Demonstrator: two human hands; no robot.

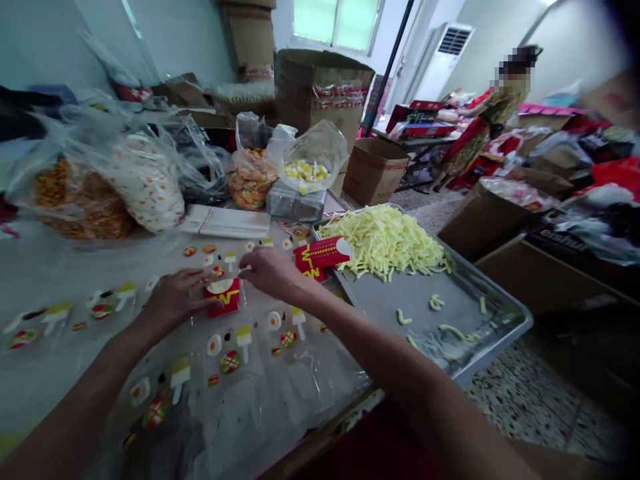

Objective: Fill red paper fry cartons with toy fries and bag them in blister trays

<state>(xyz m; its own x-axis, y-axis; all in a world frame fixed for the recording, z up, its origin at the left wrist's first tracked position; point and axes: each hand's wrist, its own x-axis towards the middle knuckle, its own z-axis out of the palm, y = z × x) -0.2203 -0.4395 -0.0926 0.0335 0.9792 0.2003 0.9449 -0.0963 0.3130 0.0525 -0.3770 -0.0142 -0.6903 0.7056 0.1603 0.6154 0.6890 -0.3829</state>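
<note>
A small red fries carton (227, 300) with a yellow zigzag stands or lies on the table, and my left hand (175, 297) grips its left side between thumb and fingers. Just right of it, my right hand (273, 270) is closed in a pinch above the table; whatever is between its fingertips is too small to make out. Beside my right wrist are more red fries cartons (323, 255), at the tray's left edge. Around both hands lie clear bags (235, 350) with toy-like pieces: fried eggs, popsicles, round pizza shapes and tiny burgers.
A metal tray (370, 300) on the right holds a heap of pale yellow fry-shaped pieces (385, 240). Behind stand plastic bags of small pieces (145, 180), a stack of white bags (225, 221) and cardboard boxes (377, 170). Another person (500, 110) is in the background.
</note>
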